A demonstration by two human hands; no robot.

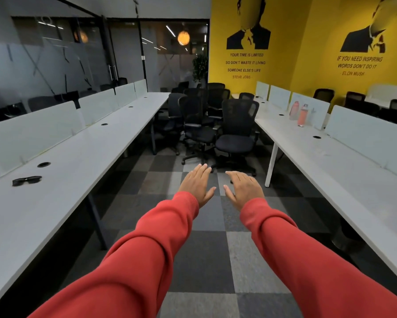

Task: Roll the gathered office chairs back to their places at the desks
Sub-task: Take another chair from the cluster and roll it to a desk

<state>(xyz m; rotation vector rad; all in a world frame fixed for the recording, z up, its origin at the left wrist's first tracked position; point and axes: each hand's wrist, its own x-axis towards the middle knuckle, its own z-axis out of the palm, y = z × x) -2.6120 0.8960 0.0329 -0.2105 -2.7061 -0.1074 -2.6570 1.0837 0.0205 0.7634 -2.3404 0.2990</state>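
Several black mesh office chairs stand bunched together at the far end of the aisle between two long white desks. The nearest chair [236,134] faces me, with another chair [198,127] just left of it. My left hand [196,183] and my right hand [244,188] are stretched out flat, palms down, fingers apart, over the checkered carpet. Both hold nothing and stay well short of the chairs. Red sleeves cover both arms.
The left desk [62,180] carries black sunglasses [26,180] and frosted dividers. On the right desk [330,161] stands an orange bottle [303,115]. White desk legs [271,165] border the aisle. More chairs sit behind the right desk row by the yellow wall.
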